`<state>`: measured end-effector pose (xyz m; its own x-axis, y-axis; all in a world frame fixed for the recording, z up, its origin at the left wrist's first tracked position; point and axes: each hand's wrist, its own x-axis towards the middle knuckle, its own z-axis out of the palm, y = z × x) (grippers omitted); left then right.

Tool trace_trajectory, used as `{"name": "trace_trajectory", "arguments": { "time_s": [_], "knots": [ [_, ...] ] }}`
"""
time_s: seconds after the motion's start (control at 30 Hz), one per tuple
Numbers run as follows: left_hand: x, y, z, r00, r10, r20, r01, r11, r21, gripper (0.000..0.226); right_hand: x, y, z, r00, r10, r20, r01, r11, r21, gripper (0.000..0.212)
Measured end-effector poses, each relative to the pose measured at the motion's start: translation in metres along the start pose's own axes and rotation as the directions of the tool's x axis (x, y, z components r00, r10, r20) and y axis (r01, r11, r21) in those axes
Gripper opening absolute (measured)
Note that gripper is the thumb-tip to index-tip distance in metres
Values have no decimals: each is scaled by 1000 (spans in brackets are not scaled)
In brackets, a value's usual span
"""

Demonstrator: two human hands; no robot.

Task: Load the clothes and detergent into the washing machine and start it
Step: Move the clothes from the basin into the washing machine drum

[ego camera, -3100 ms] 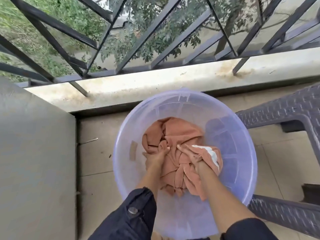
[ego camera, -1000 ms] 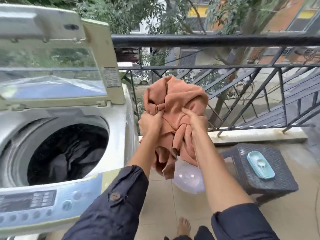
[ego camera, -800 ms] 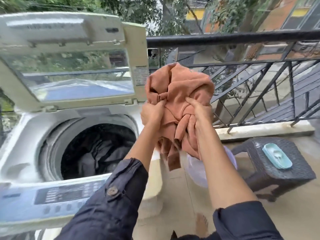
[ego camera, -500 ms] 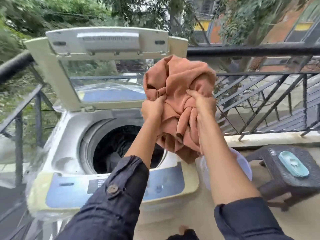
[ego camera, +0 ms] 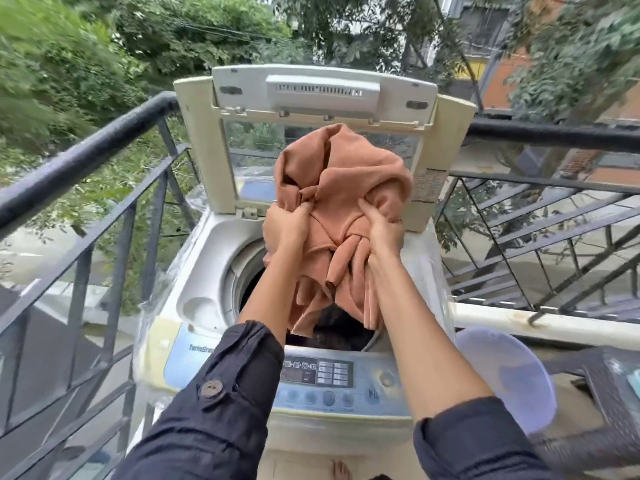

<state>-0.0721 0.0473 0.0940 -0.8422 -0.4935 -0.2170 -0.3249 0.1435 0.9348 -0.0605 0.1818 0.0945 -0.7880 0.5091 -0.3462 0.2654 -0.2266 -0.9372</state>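
Note:
A bundled orange-brown garment (ego camera: pixel 343 188) hangs in the air directly above the drum opening of a top-loading washing machine (ego camera: pixel 204 271). My left hand (ego camera: pixel 285 223) grips its left side and my right hand (ego camera: pixel 382 226) grips its right side, fingers curled into the cloth. The lid (ego camera: pixel 322 95) stands upright behind the garment. Dark clothes (ego camera: pixel 341 332) lie in the drum, mostly hidden by the garment and my arms. The control panel (ego camera: pixel 322 375) faces me at the front edge.
A black metal balcony railing (ego camera: pixel 90 143) runs along the left and behind the machine. A translucent lilac basin (ego camera: pixel 509 372) sits on the floor at the right, next to a dark woven stool (ego camera: pixel 609 393). A bare foot (ego camera: pixel 341 471) shows below.
I lifted the garment out of the basin, carried it left and now hold it over the drum. The view swung left until the machine sits in the middle.

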Motion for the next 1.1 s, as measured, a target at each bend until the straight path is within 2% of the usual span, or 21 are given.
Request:
{"name": "trace_trajectory", "arguments": {
  "time_s": [0.13,0.37,0.5,0.63,0.7,0.77,0.83,0.9,1.0,1.1],
  "knots": [
    [8,-12,-11,999,-5,-40,6,1000,27,42,2,22,21,997,38,62,-39,999,6,43],
    [13,-57,-7,992,-112,-50,115,991,70,40,19,64,25,981,144,133,-134,988,-82,49],
    [27,-90,-1,970,-234,-61,237,970,54,45,25,69,21,970,158,187,-127,978,-167,32],
    [47,-125,8,948,-283,-146,281,959,-34,55,30,77,21,942,173,289,-115,971,-209,32],
    [69,-157,18,943,-279,-179,270,960,-74,51,32,87,21,942,182,283,-124,970,-209,30],
    [89,-191,27,935,-314,-161,312,949,-44,44,32,93,20,941,193,278,-139,969,-203,35],
    [106,-215,36,914,-364,-181,359,931,-63,44,31,96,16,947,234,219,-179,953,-244,29],
    [88,-193,29,896,-390,-214,385,921,-64,33,35,98,13,951,271,150,-227,939,-257,27],
    [28,-116,7,924,-364,-118,360,931,-57,11,42,103,10,959,278,50,-258,935,-243,34],
    [23,-104,9,932,-344,-117,342,939,-37,15,43,115,4,950,313,-2,-298,903,-310,21]
  ]
}}
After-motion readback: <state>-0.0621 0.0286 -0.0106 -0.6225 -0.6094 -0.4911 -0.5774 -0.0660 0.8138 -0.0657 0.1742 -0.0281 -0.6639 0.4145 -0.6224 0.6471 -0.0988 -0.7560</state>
